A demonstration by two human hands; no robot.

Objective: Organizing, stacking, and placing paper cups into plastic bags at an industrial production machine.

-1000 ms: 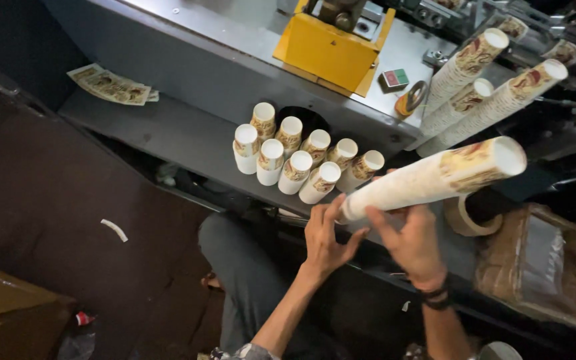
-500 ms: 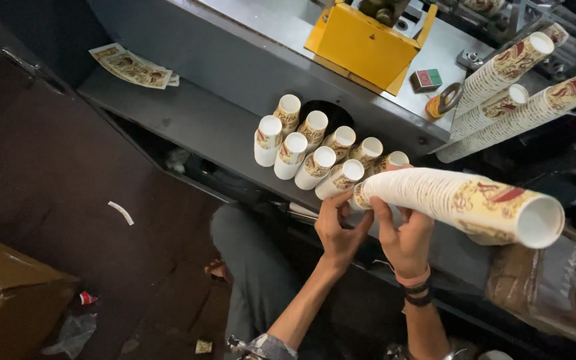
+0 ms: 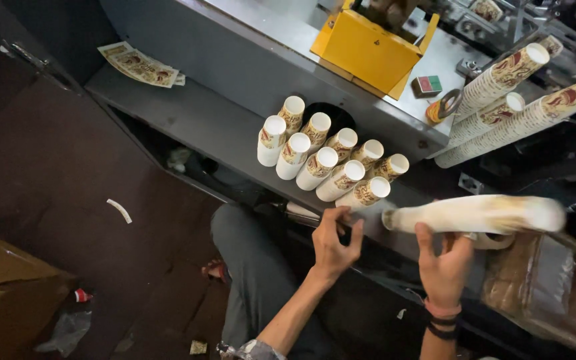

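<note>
Held stack: long sleeve of nested paper cups (image 3: 478,215), lying level and motion-blurred, just above the right hand (image 3: 443,267), right of the standing stacks.
Right hand: palm up beneath the sleeve, fingers (image 3: 423,235) spread, touching its underside; full clasp not clear.
Left hand (image 3: 333,241): open, fingers spread, holding nothing, near the sleeve's narrow end and just below the grouped cup stacks (image 3: 328,163).
Surroundings: grey tabletop (image 3: 188,120), yellow box (image 3: 368,50), more long cup sleeves (image 3: 515,107) upper right.
Handling, judged: light, thin-walled, easily crushed; likely to sag or slide apart mid-length.
Best hold, judged: gentle support at both ends, pressed lightly inward.
</note>
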